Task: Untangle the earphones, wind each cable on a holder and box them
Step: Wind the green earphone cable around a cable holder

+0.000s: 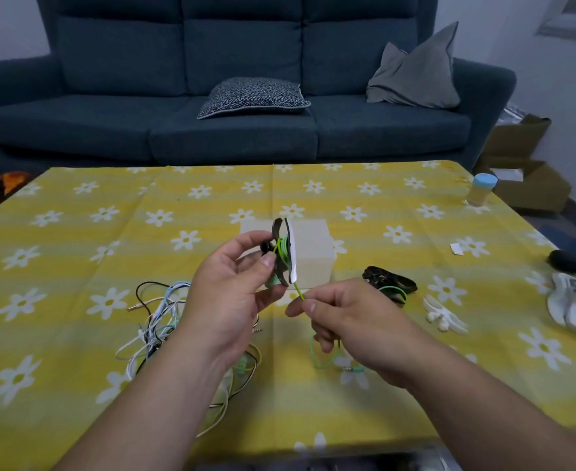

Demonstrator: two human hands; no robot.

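Your left hand (232,283) grips a holder (285,253) above the worktop (75,232), green cable (298,292) partly wound; your right hand (344,317) pinches its loose tail. A black set (388,283) and white set (443,315) lie wound, apparently unboxed; a tangle (157,317) waits.

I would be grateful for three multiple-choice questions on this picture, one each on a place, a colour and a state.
1. Where does the tangled heap of white, blue and black cables lie? A on the sofa; B inside the white box; C on the yellow daisy tablecloth, beside the left hand.
2. What colour is the thin cable wound on the dark, white-faced flat holder? A green; B red; C white.
3. What is the right hand doing? A lying flat on the table; B pinching the thin cable; C lifting a jar.
Answers: 1 C, the heap rests on the cloth; 2 A, green loops circle the holder's core; 3 B, its fingers clamp the cable below the holder.
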